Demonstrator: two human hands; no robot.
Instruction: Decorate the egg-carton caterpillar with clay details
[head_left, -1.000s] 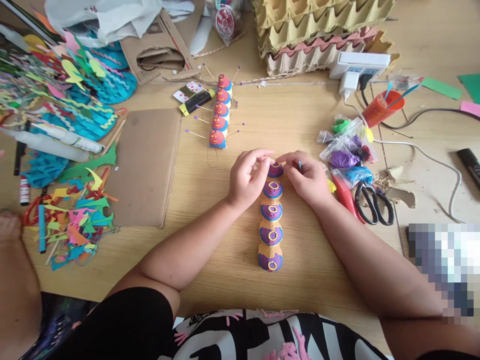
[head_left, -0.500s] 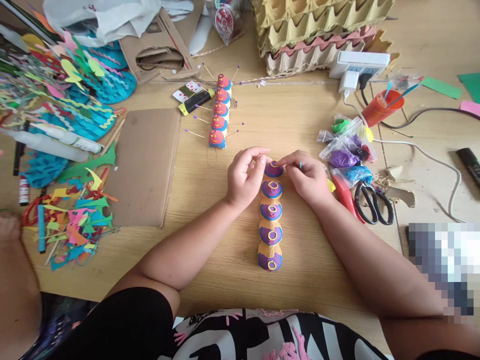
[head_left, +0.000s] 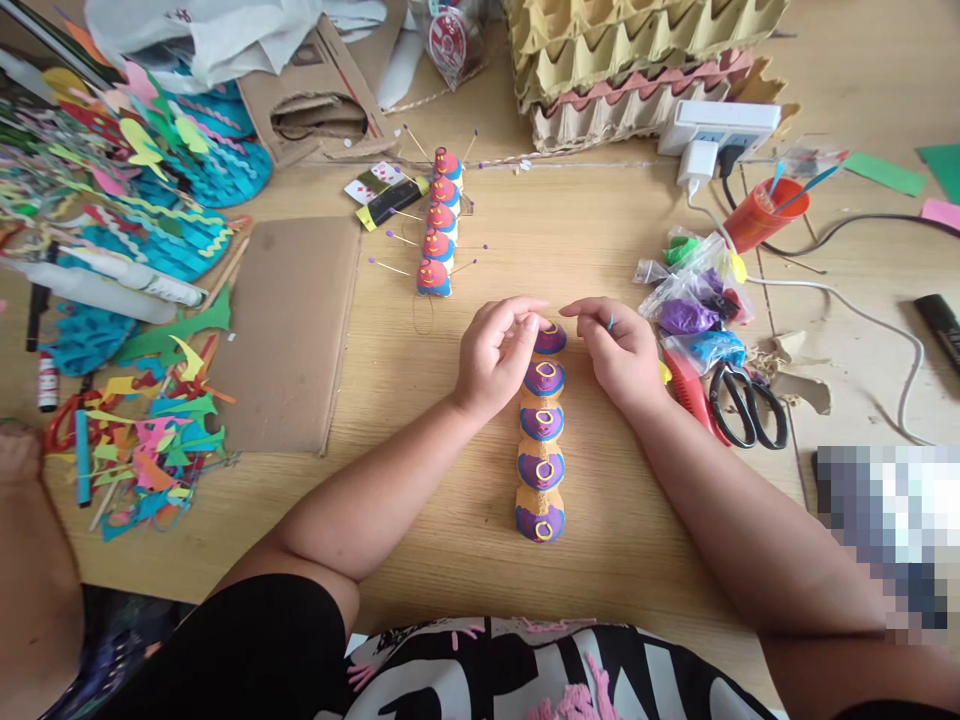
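Soft indoor light, faint shadows, pixelated patch (head_left: 889,535) lower right

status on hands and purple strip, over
Purple strip on table. Left hand at its far end, contact unclear. Right hand alongside, blue bit at fingers. Scissors clear, to the right.

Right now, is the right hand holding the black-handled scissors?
No, the scissors lie on the table, apart from the right hand.
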